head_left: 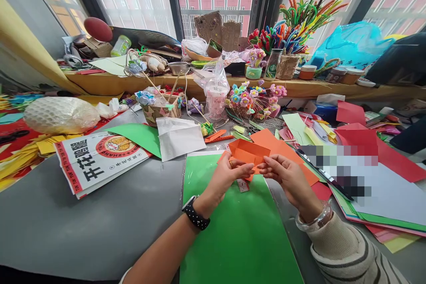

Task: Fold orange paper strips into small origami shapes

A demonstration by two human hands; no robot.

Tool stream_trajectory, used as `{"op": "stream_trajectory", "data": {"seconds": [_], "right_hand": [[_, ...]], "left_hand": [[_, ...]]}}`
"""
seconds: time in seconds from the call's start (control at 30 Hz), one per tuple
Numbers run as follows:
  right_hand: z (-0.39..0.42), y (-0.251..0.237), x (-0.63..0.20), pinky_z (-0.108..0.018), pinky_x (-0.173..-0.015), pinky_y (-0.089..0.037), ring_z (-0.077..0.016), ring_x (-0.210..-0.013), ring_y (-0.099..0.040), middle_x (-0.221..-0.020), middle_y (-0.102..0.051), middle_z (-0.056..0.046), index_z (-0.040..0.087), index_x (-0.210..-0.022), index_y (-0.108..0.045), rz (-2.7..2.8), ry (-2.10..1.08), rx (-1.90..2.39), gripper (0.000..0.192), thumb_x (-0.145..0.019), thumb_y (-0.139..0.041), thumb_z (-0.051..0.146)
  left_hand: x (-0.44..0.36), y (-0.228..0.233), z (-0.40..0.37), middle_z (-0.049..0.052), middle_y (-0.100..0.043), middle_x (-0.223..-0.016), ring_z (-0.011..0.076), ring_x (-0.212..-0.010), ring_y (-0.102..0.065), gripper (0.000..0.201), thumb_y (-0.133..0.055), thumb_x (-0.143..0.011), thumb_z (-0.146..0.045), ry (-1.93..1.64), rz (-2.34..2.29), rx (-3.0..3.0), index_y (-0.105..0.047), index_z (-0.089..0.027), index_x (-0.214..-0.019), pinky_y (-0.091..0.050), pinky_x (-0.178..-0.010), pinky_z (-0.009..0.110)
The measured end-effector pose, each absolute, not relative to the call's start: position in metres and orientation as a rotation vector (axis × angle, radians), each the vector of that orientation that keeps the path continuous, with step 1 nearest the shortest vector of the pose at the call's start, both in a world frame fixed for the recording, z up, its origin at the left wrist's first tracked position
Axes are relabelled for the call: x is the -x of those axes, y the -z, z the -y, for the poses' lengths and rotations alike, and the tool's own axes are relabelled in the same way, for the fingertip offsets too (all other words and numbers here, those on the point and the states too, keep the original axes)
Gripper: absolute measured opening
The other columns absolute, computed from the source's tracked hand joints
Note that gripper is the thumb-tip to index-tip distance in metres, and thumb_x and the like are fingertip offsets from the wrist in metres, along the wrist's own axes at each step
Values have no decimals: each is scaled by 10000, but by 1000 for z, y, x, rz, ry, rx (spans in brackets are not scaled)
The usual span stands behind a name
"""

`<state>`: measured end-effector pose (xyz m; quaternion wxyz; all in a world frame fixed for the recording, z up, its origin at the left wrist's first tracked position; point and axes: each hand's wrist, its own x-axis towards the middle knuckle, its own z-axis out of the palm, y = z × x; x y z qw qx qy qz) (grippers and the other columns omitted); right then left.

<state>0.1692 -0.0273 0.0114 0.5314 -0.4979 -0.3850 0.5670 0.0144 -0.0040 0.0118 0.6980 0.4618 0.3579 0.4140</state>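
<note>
Between my two hands is a creased piece of orange paper, raised a little above a green sheet. My left hand pinches its left side, thumb along the near edge. The fingertips of my right hand close on its right edge. Part of the paper is hidden behind my fingers. A small printed tag shows just below the paper. More flat orange paper lies behind my right hand.
On the left lie a printed paper bag and a white paper. A basket, a pink drink cup and craft flowers stand behind. To the right are stacked paper sheets and a dark phone-like object.
</note>
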Motion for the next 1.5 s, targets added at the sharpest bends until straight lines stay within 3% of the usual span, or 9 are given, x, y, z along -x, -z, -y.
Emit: {"op": "stream_trajectory", "data": {"seconds": [0.17, 0.33, 0.57, 0.67, 0.8, 0.97, 1.13, 1.27, 1.5], "right_hand": [[30, -7, -166, -229, -601, -459, -108, -612, -587, -669, -644, -16, 160, -678, -523, 1035, -1445, 1110, 172, -702, -593, 314], [32, -7, -165, -204, -564, -425, -86, -570, -541, -629, -602, -2, 141, -654, -548, 1165, -1404, 1156, 187, -712, -579, 317], [32, -7, -161, -255, -624, -459, -131, -636, -576, -700, -616, -39, 137, -734, -583, 1294, -1380, 1203, 265, -728, -528, 396], [30, -10, -167, -289, -639, -483, -142, -650, -591, -734, -612, -36, 167, -862, -560, 1272, -1209, 1195, 305, -779, -433, 432], [29, -13, -175, -300, -691, -483, -156, -800, -573, -935, -584, -51, 237, -1038, -488, 1455, -858, 1211, 254, -810, -428, 331], [31, -12, -176, -292, -679, -473, -192, -880, -528, -935, -554, -57, 246, -882, -606, 1839, -524, 1200, 167, -791, -467, 263], [31, -11, -175, -293, -612, -447, -175, -714, -524, -764, -526, -48, 251, -816, -644, 1929, -377, 1217, 155, -774, -497, 276], [30, -12, -174, -277, -556, -430, -159, -636, -493, -686, -469, -31, 250, -785, -655, 1925, -400, 1235, 146, -753, -524, 307], [27, -12, -174, -260, -569, -447, -141, -636, -509, -731, -494, -22, 232, -779, -648, 1765, -594, 1269, 159, -710, -569, 351]], "left_hand": [[-15, -7, 4, 84, -601, -899, 146, -700, -584, 384, -633, -634, -238, -996, -801, -1102, -461, -131, -960, -456, -587, 241], [-15, -6, 1, 31, -604, -740, 117, -618, -576, 381, -627, -637, -228, -1082, -882, -1057, -422, -128, -943, -437, -547, 215], [-18, -4, 3, 80, -617, -872, 163, -766, -593, 349, -616, -652, -208, -1116, -826, -1062, -419, -137, -931, -461, -698, 292], [-18, -3, 2, 99, -606, -893, 177, -752, -599, 392, -612, -658, -213, -1133, -852, -1058, -391, -138, -972, -477, -675, 319], [-16, -3, 1, 102, -590, -919, 179, -726, -607, 436, -618, -653, -241, -1100, -847, -1058, -375, -148, -1002, -489, -651, 332], [-16, -3, 1, 52, -587, -808, 132, -628, -595, 425, -619, -651, -230, -1091, -853, -1080, -359, -147, -977, -482, -615, 285], [-15, -2, 1, -13, -542, -684, 106, -590, -568, 427, -616, -650, -225, -1112, -890, -1133, -364, -158, -988, -467, -578, 242], [-16, -2, 2, -25, -531, -664, 118, -599, -580, 455, -630, -634, -237, -1112, -898, -1141, -364, -166, -996, -474, -610, 270], [-16, 0, 2, -23, -542, -662, 127, -614, -587, 452, -620, -647, -240, -1127, -894, -1222, -361, -170, -1011, -469, -611, 263]]}}
